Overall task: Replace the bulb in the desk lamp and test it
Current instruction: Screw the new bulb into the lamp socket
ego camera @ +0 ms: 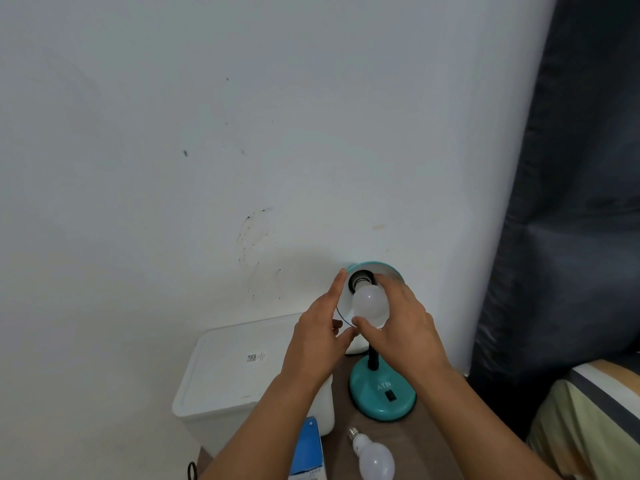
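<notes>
A teal desk lamp stands on a brown table by the wall, its round base (381, 398) carrying a black switch. Its shade (377, 268) tilts toward me with a white bulb (369, 301) sitting in the socket. My right hand (401, 323) wraps around that bulb, thumb under it. My left hand (320, 327) holds the left rim of the shade, fingers along its edge. A second white bulb (372, 457) lies loose on the table in front of the base, screw cap pointing away from me.
A white lidded plastic bin (235, 368) stands left of the lamp. A blue bulb box (308, 452) lies at the table's near edge. A dark curtain (571, 202) hangs on the right, with striped bedding (595, 417) below it.
</notes>
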Demonstrator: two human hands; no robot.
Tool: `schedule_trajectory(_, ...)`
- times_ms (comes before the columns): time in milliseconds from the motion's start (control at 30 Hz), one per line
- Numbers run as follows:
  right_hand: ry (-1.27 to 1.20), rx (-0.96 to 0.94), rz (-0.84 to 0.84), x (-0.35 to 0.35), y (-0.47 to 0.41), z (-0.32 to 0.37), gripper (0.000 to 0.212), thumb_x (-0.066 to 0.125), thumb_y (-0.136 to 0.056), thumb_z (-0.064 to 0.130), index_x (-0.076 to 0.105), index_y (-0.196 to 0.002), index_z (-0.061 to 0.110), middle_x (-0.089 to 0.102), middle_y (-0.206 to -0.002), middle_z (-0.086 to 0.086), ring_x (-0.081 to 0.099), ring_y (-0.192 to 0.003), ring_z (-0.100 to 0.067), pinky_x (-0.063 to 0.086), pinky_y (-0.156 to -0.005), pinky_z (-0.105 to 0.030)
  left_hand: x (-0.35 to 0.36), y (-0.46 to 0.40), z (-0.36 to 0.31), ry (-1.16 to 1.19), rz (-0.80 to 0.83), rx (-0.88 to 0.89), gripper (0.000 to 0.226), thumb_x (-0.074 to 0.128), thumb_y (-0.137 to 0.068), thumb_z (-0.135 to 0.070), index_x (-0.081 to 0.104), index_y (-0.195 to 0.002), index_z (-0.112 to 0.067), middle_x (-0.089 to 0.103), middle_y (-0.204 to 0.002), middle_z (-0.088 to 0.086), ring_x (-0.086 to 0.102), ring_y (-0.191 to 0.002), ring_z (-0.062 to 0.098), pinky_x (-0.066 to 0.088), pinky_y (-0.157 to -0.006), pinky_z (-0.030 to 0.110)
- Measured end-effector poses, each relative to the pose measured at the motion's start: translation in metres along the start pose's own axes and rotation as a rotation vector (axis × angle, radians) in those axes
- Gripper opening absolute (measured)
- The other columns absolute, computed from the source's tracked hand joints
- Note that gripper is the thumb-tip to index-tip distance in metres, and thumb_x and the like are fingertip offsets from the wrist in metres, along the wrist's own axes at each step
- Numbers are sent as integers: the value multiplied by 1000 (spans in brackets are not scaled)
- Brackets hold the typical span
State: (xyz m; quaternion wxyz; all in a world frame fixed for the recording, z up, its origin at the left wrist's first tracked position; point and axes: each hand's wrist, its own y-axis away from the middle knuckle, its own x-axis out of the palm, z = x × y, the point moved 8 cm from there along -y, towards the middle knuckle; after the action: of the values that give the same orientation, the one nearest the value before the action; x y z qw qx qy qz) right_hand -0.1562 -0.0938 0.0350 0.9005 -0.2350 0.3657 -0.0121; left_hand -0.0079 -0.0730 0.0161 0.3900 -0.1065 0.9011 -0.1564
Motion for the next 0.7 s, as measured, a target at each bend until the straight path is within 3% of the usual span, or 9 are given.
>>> schedule_trajectory(100,5,-5,6,2,-2,-1,56,67,-85,39,46,-135,23,52,-137,5,54,-120,-17,42,-96,-31,1,0,2,-5,3,-9,98,75,-86,-27,6,-145,-62,53,-113,-18,62,-88,-1,43,-75,3)
schedule_trajectory(233,13,130,13,-1,-5,-11,60,60,-85,55,47,-133,22,60,-127,-1,57,-114,-21,44,-92,-33,0,0,1,2,-1,-11,97,74,-86,-26,6,-144,-64,53,-116,-19,62,-89,0,43,-75,4)
schedule_trajectory(433,41,-31,31,2,-1,-1,60,69,-83,38,44,-136,26,50,-137,6,54,-118,-17,46,-93,-34,1,-1,1,-8,-1,-11,97,74,-86,-28,6,-146,-60,54,-111,-16,63,-88,2,42,-75,1)
schedule_trajectory(600,-18,152,28,3,-4,-16,65,63,-81,58,49,-134,22,62,-126,0,57,-114,-19,47,-94,-33,0,0,1,7,-8,-12,96,74,-86,-27,7,-146,-61,54,-114,-17,63,-90,0,42,-74,1)
schedule_trajectory(700,-20,76,24,0,0,-8,64,70,-80,47,44,-135,26,54,-131,5,53,-117,-17,42,-92,-31,0,1,0,-3,-8,0,96,74,-86,-29,5,-145,-63,52,-116,-19,63,-89,2,43,-75,3)
